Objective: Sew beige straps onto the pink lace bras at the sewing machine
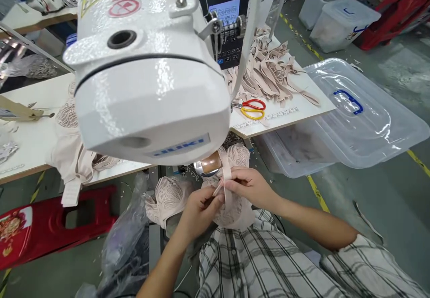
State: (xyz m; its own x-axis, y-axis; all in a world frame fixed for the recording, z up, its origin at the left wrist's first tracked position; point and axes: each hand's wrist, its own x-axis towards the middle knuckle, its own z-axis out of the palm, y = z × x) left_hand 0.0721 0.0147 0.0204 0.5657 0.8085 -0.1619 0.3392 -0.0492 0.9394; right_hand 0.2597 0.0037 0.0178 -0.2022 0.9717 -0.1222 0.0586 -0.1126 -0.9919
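Below the head of a white JUKI sewing machine (pixel 151 105), both hands work on a beige lace bra (pixel 231 215) lying over my lap. Between finger and thumb, my left hand (pixel 204 205) pinches a narrow end of the beige strap (pixel 227 172). My right hand (pixel 247 184) grips the same strap a little higher, thumb towards the left hand. Another lace bra cup (pixel 170 195) hangs left of my hands. Part of the bra near the machine is hidden behind a rounded brown and metal part (pixel 208 163).
Red-and-yellow-handled scissors (pixel 253 109) lie by a printed ruler on the table, in front of heaped beige straps (pixel 268 72). To the right stands a clear plastic bin with its lid (pixel 376 119) askew. A red stool (pixel 57 222) is on the floor at left.
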